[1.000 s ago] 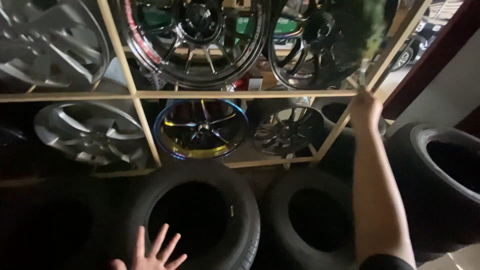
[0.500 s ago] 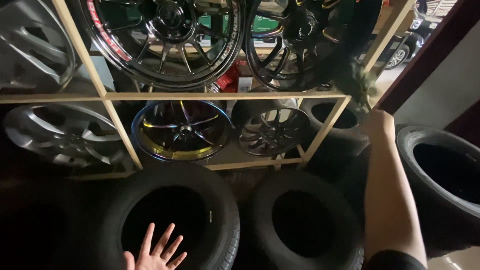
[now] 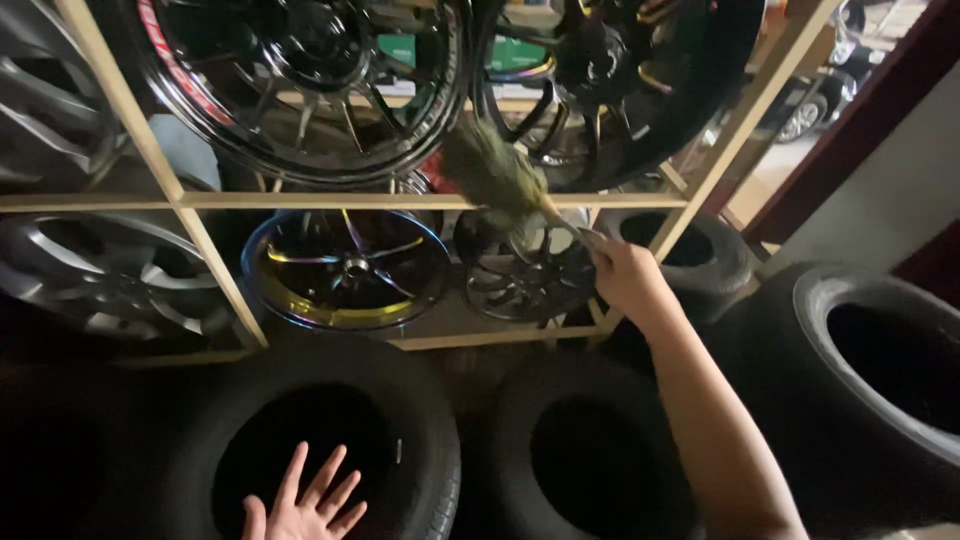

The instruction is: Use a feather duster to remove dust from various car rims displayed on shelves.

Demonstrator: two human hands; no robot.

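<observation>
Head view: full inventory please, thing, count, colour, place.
rack: 1, pale wood frame, across upper half
black wheels: 2 large, glossy black, top shelf, one with red rim trim
iridescent wheel: 1, blue-gold rim, lower shelf centre
dark wheel: 1, lower shelf, right of it
silver wheels: 2, left edge, upper and lower
tyres: about 4, black, along the floor below and right
duster: 1, greenish-brown, at the shelf rail
left hand: open, over the left tyre
right hand: gripping the duster handle
</observation>
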